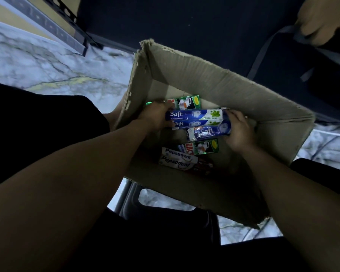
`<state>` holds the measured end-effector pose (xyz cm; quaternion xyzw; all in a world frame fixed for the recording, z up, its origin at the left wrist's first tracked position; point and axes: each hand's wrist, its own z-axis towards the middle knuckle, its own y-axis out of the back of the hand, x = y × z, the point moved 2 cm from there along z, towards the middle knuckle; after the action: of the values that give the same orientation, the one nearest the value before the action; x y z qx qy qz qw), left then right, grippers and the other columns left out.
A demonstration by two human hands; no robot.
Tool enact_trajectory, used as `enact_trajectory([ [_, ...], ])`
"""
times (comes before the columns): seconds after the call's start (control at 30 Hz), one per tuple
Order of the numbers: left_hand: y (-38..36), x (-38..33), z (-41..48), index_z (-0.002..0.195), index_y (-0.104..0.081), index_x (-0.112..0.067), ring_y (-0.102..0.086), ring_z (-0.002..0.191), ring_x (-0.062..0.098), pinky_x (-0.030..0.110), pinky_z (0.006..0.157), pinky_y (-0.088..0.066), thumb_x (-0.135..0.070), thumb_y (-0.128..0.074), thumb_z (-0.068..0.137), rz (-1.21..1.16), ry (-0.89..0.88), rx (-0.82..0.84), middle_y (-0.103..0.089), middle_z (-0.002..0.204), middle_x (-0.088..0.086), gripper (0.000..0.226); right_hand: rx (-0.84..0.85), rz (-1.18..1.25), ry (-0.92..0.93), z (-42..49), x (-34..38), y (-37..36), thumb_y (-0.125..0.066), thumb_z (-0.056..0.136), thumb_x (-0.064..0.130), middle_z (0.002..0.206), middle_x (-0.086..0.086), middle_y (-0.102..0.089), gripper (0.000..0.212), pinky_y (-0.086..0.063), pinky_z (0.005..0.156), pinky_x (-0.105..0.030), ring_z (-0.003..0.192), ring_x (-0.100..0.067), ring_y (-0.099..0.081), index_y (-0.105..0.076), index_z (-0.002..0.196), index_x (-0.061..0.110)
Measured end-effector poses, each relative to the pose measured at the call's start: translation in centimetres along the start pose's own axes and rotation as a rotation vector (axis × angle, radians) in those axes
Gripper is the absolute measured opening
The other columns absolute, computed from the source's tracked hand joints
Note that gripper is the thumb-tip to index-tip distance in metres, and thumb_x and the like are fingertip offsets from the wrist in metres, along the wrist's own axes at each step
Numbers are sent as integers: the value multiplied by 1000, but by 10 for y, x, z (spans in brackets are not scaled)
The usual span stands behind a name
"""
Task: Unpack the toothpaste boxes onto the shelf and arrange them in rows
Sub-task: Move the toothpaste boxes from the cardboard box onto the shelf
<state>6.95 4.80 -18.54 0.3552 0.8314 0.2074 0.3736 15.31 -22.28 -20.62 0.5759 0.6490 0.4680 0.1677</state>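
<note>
Both my hands reach into an open cardboard carton on the floor. My left hand grips the left ends of two stacked blue Safi toothpaste boxes. My right hand holds their right ends together with a third blue Safi box lying just below. On the carton's bottom lie two green-and-red toothpaste boxes, one at the back and one in front, and two white Pepsodent boxes.
The carton stands on a pale marble-patterned floor. A metal shelf rail runs along the top left. Another person's hand holds a dark strap at the top right. My dark-clothed legs flank the carton.
</note>
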Motion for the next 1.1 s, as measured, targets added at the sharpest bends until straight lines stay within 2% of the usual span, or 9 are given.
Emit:
enact_trajectory([
  [0.13,-6,5,0,138,-54,-12,-59,116,25,35,99,-48,-29,-80,80,-147,79,67,-60,133,10,65,-30,-21,-37,-9,-2,-2,-77,74,15,134,-12,-45,69,-47,93,-48,119,-36,-50,-45,135,16],
  [0.2,-6,7,-1,140,-52,-9,-60,114,23,29,89,-54,-22,-81,80,-330,164,95,-60,131,10,67,-36,-27,-132,-16,-8,-5,-78,76,17,135,-16,-45,67,-47,93,-49,121,-38,-48,-45,134,11],
  [0.33,-3,8,-3,128,-59,-5,-65,109,25,33,84,-57,-14,-81,79,-653,273,80,-66,122,9,54,168,-150,-144,-21,-34,-15,-77,74,39,133,-16,-53,64,-41,100,-45,124,-37,-46,-57,130,17],
  [0.43,-1,6,-7,127,-59,-10,-66,103,22,28,70,-57,-14,-81,78,-804,343,73,-68,118,7,54,224,-175,-177,-22,-43,-19,-75,73,50,135,-10,-53,60,-37,102,-44,127,-34,-45,-61,126,26],
  [0.53,-3,5,-11,127,-59,-11,-69,103,24,36,80,-61,-11,-84,74,-1014,400,82,-70,118,9,59,270,-15,-190,-22,-38,-22,-83,70,39,126,-13,-57,60,-44,90,-40,113,-34,-53,-58,120,18],
  [0.63,-3,3,-13,126,-63,-13,-70,103,23,36,89,-58,-19,-85,75,-1097,408,69,-71,116,11,56,283,93,-211,-23,-37,-24,-87,68,31,121,-11,-61,61,-45,82,-35,105,-32,-58,-55,117,16],
  [0.8,6,-11,-22,125,-66,-18,-70,95,15,29,77,-58,-26,-74,86,-1097,375,83,-71,114,5,41,335,73,-153,-28,-34,-27,-84,73,31,135,-9,-58,76,-45,99,-44,120,-32,-56,-46,138,21],
  [1.03,13,-24,-34,120,-70,-28,-71,85,8,31,81,-58,-23,-76,85,-1052,344,118,-74,96,-9,37,426,292,-127,-35,-30,-16,-81,79,20,144,-9,-51,84,-45,102,-40,124,-27,-54,-36,150,17],
  [1.1,15,-33,-39,119,-71,-28,-71,83,8,28,73,-59,-24,-77,84,-1049,331,115,-75,101,-6,35,452,309,-121,-41,-24,-6,-78,82,23,141,-6,-52,81,-44,100,-36,122,-25,-54,-35,151,19],
])
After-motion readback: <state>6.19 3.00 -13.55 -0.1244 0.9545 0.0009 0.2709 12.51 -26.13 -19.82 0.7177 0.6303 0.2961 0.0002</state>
